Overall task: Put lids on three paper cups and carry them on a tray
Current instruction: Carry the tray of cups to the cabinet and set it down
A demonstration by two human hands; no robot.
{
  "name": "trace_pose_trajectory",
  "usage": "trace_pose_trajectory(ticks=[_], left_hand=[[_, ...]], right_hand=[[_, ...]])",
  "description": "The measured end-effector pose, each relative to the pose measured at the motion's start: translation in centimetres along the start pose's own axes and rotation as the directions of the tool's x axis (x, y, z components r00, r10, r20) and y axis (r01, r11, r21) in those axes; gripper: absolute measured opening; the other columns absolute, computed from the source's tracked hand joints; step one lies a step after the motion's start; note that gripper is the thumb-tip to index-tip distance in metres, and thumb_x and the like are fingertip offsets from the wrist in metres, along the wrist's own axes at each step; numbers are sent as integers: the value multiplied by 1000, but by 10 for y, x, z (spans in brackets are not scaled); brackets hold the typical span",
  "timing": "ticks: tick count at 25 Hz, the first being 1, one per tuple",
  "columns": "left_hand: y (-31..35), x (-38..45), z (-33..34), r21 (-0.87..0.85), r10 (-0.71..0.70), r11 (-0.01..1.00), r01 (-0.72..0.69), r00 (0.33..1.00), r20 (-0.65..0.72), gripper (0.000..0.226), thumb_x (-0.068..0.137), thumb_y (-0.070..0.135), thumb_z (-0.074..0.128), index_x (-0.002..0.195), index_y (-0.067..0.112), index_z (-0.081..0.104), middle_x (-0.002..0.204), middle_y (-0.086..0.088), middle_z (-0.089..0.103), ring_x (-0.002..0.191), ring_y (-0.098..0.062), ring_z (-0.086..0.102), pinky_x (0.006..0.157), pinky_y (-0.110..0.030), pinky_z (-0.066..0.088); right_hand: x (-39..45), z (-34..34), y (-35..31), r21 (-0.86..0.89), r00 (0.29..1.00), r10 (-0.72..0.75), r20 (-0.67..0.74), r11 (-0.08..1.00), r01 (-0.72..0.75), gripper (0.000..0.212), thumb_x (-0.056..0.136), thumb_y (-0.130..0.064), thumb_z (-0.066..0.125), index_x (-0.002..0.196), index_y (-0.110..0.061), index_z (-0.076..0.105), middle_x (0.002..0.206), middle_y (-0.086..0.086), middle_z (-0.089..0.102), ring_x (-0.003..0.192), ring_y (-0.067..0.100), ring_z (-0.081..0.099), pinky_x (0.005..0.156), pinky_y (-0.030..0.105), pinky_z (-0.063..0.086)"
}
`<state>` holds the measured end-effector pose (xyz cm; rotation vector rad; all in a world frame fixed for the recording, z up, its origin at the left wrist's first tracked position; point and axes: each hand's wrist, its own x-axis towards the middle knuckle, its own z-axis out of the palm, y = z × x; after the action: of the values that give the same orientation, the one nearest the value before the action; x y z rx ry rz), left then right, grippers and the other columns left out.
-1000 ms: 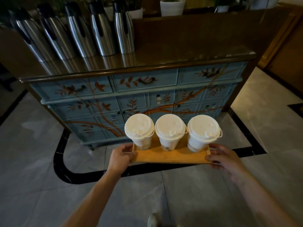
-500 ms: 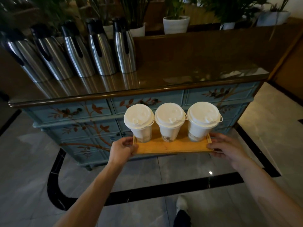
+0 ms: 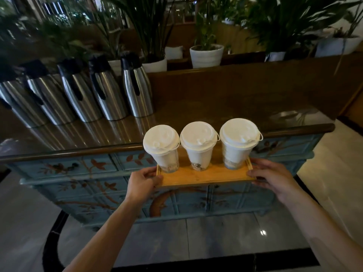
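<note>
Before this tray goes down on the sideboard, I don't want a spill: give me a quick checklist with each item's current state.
1. Lids on all three cups: left cup, middle cup, right cup: ok.
2. Cups upright on the tray: ok.
3. Left hand and right hand on opposite ends: ok.
4. Bare sideboard top ahead, right of the steel flasks: ok.
5. Lids fully snapped: cannot tell.

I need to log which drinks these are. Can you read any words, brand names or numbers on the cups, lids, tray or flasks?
No text can be read.
Right cup: a small print band near its base, too blurred to read.
Middle cup: a dark mark near its base, not legible.
Left cup: nothing legible.
Lids, tray and flasks: no visible lettering.
</note>
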<state>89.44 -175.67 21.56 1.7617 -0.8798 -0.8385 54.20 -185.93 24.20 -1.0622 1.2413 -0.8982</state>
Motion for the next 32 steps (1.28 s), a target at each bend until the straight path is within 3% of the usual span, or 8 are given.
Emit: trace_pose_trajectory(ticks=[2,4,9,16,21,24,29,32], left_hand=[[14,15,16,-9,-3,1000,3,1000,-3,25,81,12,78,103,24,74,83,6,77,72,-15,71,67,-37,60],[29,28,31,-17,1,1000,-1,1000,-7,26,82,10,78,105,20,74,86,2,77,69,-14,69,61,-33,58],[59,58,61,8,47,999,-47,999,17,30,82,13,78,110,20,73,95,1,76,79,-14,71,63,-26,55],[81,109,86,1,33,999,-33,998,46,28,81,14,80,108,18,75,90,0,77,67,-13,69,58,-26,56],[88,146,101,11,31,999,-32,998,59,27,82,11,78,107,19,75,82,4,78,67,-10,69,59,-23,55],[91,171,106,13,33,999,-33,998,59,27,82,11,78,106,22,75,83,4,78,64,-8,67,55,-18,52],[95,212,110,35,17,999,-20,997,76,29,83,13,77,110,23,73,94,4,75,80,-15,71,61,-22,56],[97,237,112,38,8,999,-11,997,80,28,83,13,76,109,24,72,89,7,73,78,-12,71,60,-22,57]], right_hand=[[21,-14,-12,-2,1000,-8,0,1000,8,38,77,9,71,97,-23,70,92,4,73,82,21,67,59,27,59],[39,-26,-25,-6,1000,-14,16,1000,14,38,77,9,70,100,-21,70,91,3,73,81,20,68,54,23,59],[75,-53,-49,-20,999,-32,35,999,33,34,78,7,70,91,-24,71,88,2,75,80,19,69,53,23,60],[117,-68,-69,-19,999,-47,-3,999,47,34,77,8,72,90,-23,73,84,3,74,74,20,69,51,24,60],[149,-66,-78,-71,998,-60,-24,996,59,39,77,6,72,105,-22,70,89,4,73,78,21,69,56,27,56],[171,-59,-84,-101,996,-62,-58,993,56,41,75,5,74,105,-23,71,91,3,72,79,20,69,51,24,55],[209,-45,-98,-143,995,-58,-79,989,46,43,75,5,75,105,-25,70,100,3,67,87,21,68,49,20,56],[233,-35,-104,-178,993,-48,-108,984,28,43,75,4,76,109,-21,71,98,0,67,86,19,67,49,22,56]])
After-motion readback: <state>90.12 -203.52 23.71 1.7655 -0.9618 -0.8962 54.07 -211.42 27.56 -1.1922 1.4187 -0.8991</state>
